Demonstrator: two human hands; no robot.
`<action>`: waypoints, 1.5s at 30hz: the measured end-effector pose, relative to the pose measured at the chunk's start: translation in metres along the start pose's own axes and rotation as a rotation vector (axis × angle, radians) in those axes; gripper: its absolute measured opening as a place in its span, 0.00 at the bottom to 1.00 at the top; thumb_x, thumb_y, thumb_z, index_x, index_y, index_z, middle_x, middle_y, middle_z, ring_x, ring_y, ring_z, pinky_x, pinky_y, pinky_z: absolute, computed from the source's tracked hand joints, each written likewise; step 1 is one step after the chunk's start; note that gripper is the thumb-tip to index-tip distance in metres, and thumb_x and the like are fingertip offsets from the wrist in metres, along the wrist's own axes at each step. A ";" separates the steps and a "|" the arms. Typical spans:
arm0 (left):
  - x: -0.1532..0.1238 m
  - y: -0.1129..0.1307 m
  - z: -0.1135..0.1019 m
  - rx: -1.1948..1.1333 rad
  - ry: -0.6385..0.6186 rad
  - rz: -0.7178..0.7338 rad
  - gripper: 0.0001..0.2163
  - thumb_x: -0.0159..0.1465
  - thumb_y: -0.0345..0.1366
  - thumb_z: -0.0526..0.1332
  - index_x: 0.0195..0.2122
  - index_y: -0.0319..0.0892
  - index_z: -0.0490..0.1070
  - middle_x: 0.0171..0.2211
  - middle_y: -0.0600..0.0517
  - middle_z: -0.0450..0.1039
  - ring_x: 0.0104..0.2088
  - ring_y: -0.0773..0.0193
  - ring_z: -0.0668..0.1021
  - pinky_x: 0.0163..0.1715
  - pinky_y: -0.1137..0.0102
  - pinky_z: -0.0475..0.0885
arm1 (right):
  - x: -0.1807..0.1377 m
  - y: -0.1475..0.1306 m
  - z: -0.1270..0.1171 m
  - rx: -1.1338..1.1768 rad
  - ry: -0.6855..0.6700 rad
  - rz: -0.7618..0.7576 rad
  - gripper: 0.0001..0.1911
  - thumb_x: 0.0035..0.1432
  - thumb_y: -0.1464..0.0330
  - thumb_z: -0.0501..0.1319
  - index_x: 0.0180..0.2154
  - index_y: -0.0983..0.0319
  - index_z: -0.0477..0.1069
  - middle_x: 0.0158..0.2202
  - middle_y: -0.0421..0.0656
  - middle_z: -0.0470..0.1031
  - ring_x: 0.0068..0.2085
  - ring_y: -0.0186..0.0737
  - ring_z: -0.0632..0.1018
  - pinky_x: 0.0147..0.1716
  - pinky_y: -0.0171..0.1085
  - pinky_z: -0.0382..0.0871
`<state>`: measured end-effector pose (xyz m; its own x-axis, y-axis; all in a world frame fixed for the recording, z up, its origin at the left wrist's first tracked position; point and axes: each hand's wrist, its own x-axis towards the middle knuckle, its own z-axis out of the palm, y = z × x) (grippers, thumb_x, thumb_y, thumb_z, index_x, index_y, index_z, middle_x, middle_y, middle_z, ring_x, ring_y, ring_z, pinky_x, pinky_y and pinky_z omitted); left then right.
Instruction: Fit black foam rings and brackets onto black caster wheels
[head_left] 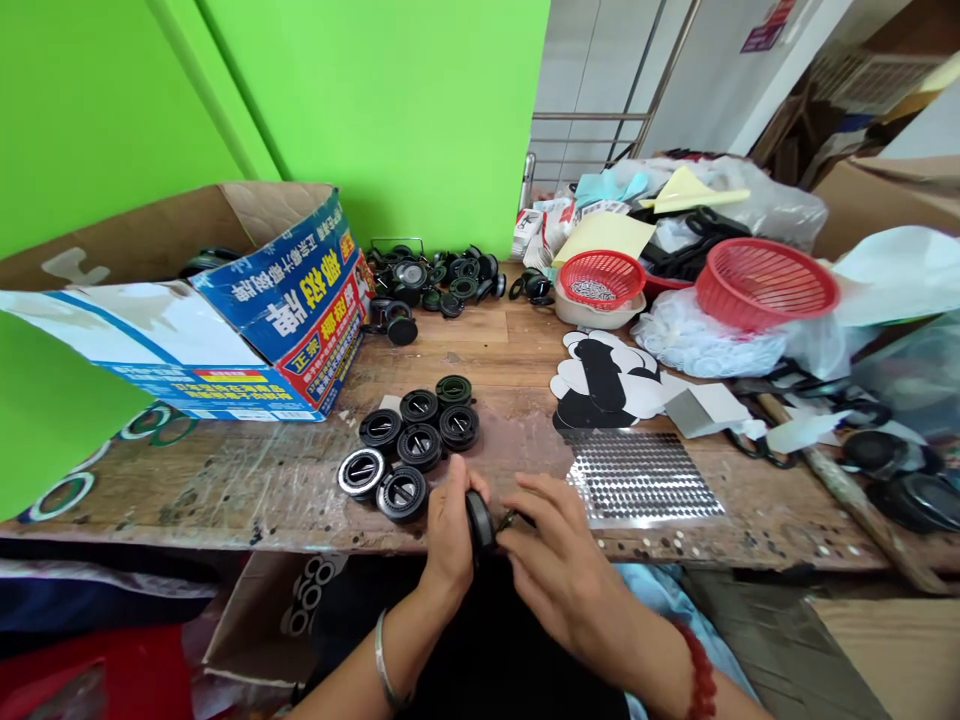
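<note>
My left hand is wrapped round a black round disc-shaped part, held on edge just over the table's front edge. Facing it, my right hand pinches a small dark piece close against the disc; its exact shape is partly hidden by the fingers. Left of my hands, several black round parts lie grouped on the table, one with a silver ring. To the right of my hands is a sheet of small shiny round stickers.
An open carton stands at the left, with piled black parts behind. Red baskets, white-and-black card cutouts and a wooden-handled tool occupy the right. The worn wooden table has its edge close to me.
</note>
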<state>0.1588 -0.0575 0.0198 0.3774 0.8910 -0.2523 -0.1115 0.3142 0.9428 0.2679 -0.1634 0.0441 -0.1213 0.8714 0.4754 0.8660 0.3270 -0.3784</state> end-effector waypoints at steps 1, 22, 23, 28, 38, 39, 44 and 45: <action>0.001 0.000 -0.001 -0.014 0.010 -0.009 0.30 0.61 0.65 0.53 0.17 0.43 0.64 0.15 0.56 0.61 0.18 0.69 0.63 0.20 0.73 0.60 | -0.004 -0.003 -0.002 -0.061 -0.029 -0.049 0.19 0.60 0.80 0.54 0.52 0.65 0.69 0.57 0.52 0.69 0.65 0.54 0.60 0.63 0.57 0.58; -0.001 0.004 0.007 0.095 -0.033 0.021 0.31 0.60 0.66 0.53 0.15 0.42 0.64 0.12 0.55 0.59 0.14 0.71 0.61 0.14 0.74 0.55 | -0.012 0.122 0.006 -0.474 0.008 0.503 0.08 0.54 0.76 0.59 0.25 0.61 0.72 0.38 0.48 0.73 0.45 0.50 0.67 0.46 0.49 0.58; -0.002 0.004 0.008 0.092 -0.030 0.012 0.31 0.61 0.65 0.53 0.15 0.42 0.63 0.11 0.55 0.59 0.14 0.71 0.61 0.14 0.74 0.55 | -0.011 0.121 0.006 -0.486 -0.009 0.501 0.07 0.54 0.76 0.59 0.26 0.61 0.72 0.38 0.48 0.72 0.44 0.50 0.67 0.47 0.49 0.58; -0.001 0.007 0.011 0.068 -0.014 -0.021 0.30 0.62 0.63 0.53 0.15 0.43 0.63 0.11 0.55 0.59 0.13 0.70 0.61 0.14 0.74 0.55 | -0.014 0.113 0.007 -0.472 0.061 0.429 0.08 0.58 0.76 0.56 0.30 0.61 0.72 0.39 0.49 0.71 0.47 0.52 0.66 0.54 0.55 0.56; -0.006 0.006 0.008 0.234 -0.065 0.096 0.31 0.63 0.64 0.50 0.15 0.43 0.63 0.13 0.55 0.59 0.17 0.68 0.62 0.19 0.71 0.56 | 0.006 0.047 -0.009 0.043 0.123 0.156 0.08 0.57 0.78 0.58 0.30 0.59 0.67 0.43 0.46 0.70 0.50 0.47 0.68 0.50 0.48 0.64; -0.007 0.006 0.009 0.248 -0.071 0.111 0.31 0.63 0.64 0.49 0.15 0.43 0.64 0.14 0.54 0.60 0.17 0.68 0.62 0.20 0.70 0.56 | 0.008 0.044 -0.008 0.025 0.113 0.131 0.08 0.57 0.78 0.58 0.30 0.60 0.67 0.43 0.46 0.70 0.50 0.47 0.68 0.51 0.49 0.63; -0.010 0.005 0.009 0.266 -0.092 0.126 0.31 0.65 0.63 0.49 0.15 0.43 0.64 0.15 0.54 0.61 0.18 0.66 0.63 0.22 0.70 0.58 | 0.010 0.044 -0.006 -0.008 -0.001 0.087 0.09 0.57 0.80 0.58 0.30 0.60 0.67 0.43 0.46 0.71 0.50 0.48 0.68 0.52 0.50 0.64; -0.011 0.005 0.009 0.263 -0.092 0.117 0.31 0.64 0.63 0.49 0.16 0.43 0.65 0.15 0.54 0.61 0.18 0.66 0.63 0.22 0.70 0.58 | 0.010 0.045 -0.007 0.003 -0.023 0.084 0.09 0.57 0.80 0.58 0.30 0.60 0.67 0.43 0.46 0.71 0.50 0.48 0.68 0.52 0.50 0.64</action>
<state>0.1622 -0.0682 0.0292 0.4594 0.8789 -0.1289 0.0783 0.1045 0.9914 0.3087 -0.1427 0.0372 -0.0596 0.9041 0.4231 0.8720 0.2534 -0.4188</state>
